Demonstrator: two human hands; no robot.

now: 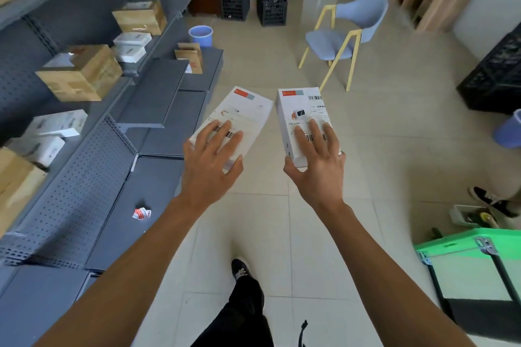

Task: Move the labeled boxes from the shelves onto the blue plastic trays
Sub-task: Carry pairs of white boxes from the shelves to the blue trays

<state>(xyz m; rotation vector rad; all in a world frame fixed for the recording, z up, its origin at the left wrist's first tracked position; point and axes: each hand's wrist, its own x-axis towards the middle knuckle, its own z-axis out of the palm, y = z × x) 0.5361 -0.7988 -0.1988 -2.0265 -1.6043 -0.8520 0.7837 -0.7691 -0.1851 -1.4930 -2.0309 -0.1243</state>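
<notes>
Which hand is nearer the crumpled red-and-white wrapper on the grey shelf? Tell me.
Left. The left hand, gripping a white labeled box, is up and to the right of the crumpled red-and-white wrapper; the right hand is farther right.

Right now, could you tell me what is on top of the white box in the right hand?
The right hand lies spread on the white box, fingers over a barcode label. A second barcode label shows near the far end. The label under the fingers is partly covered.
</notes>
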